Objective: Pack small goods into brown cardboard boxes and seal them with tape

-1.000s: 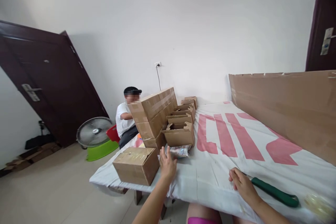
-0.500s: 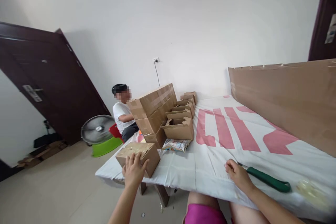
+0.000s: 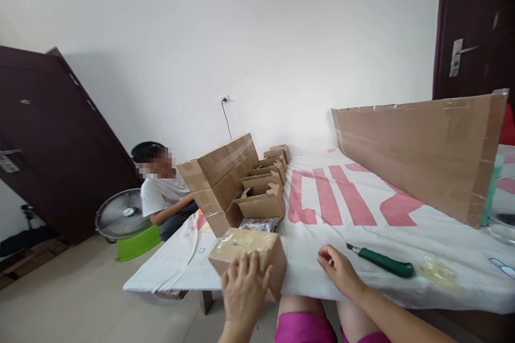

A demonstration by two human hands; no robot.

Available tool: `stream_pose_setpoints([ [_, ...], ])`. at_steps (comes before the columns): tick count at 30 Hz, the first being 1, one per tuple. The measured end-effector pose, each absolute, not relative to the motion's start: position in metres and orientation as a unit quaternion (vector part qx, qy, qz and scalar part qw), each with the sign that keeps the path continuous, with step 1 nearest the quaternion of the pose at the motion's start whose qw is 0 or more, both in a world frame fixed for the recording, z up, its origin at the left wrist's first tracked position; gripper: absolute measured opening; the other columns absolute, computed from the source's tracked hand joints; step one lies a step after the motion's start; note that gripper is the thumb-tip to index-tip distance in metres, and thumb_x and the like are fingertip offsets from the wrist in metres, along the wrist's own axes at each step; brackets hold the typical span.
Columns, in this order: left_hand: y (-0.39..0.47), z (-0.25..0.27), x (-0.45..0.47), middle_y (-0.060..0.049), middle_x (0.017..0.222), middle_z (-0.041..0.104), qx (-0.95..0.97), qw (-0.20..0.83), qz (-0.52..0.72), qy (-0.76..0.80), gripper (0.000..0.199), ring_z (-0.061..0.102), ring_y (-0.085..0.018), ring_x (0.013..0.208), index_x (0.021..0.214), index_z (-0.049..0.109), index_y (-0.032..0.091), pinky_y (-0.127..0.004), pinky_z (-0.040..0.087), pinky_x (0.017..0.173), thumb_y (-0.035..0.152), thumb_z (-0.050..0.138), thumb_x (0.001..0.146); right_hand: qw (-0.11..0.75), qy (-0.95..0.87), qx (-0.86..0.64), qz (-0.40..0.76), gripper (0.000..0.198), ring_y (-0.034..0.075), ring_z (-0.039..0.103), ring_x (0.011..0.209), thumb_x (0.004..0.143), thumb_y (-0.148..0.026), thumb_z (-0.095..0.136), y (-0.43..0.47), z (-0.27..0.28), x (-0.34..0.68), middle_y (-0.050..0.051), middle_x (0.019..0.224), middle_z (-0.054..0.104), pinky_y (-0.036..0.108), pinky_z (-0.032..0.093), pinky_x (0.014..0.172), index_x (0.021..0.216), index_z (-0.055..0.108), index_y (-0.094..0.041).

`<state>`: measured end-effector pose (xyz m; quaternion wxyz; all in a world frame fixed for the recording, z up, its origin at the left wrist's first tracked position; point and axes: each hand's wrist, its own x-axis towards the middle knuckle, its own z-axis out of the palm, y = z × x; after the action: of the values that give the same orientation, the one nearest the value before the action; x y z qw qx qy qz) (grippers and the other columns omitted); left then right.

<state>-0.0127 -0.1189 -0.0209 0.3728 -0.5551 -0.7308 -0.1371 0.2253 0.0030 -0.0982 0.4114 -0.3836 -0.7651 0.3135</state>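
A closed cardboard box (image 3: 241, 242) with clear tape across its top stands at the near edge of the table. My left hand (image 3: 245, 284) grips it from above, fingers over the top and thumb at its right side. My right hand (image 3: 338, 268) hovers at or rests on the tablecloth with fingers curled in and nothing visible in them. Just right of it lies a utility knife (image 3: 386, 262) with a green handle, its tip pointing toward that hand. A crumpled heap of clear yellowish tape (image 3: 438, 272) sits beyond the knife's handle end.
Stacked taped boxes (image 3: 219, 182) and a row of open boxes (image 3: 261, 203) run back along the table, with a printed plastic packet (image 3: 259, 224) before them. A long cardboard panel (image 3: 414, 155) stands at right. Another person (image 3: 163, 193) sits behind the stack beside a fan (image 3: 124, 213).
My left hand has moved the box to the right across the table, closer to the packet and my knees. My right hand stays near the knife. The view has turned somewhat right.
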Motion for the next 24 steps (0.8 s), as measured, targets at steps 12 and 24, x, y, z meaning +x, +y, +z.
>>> stream_pose_setpoints([
  [12,-0.109,-0.006,0.077,-0.005,0.115,0.072,-0.784,0.164,-0.337,-0.495,0.032,0.06,-0.024,0.098,0.123,0.057,0.023,-0.037,0.045,0.083,0.016,0.048,0.093,0.502,-0.727,-0.368,0.29,0.05,0.027,0.054,0.125,0.094,-0.044,0.043,-0.017,-0.093,0.259,0.015,0.137,0.055,0.046,0.047,0.103,0.138,0.041,-0.022],
  [24,-0.077,-0.023,-0.001,-0.014,0.106,0.068,-0.465,-0.139,-0.588,-0.647,0.049,0.062,-0.035,0.105,0.102,0.061,0.017,-0.052,0.047,0.091,0.057,0.063,0.074,0.274,-0.769,-0.578,0.02,0.031,0.035,0.062,0.102,0.08,-0.023,0.055,0.024,-0.109,0.336,0.015,0.11,0.07,0.047,0.048,0.086,0.107,0.068,-0.016],
])
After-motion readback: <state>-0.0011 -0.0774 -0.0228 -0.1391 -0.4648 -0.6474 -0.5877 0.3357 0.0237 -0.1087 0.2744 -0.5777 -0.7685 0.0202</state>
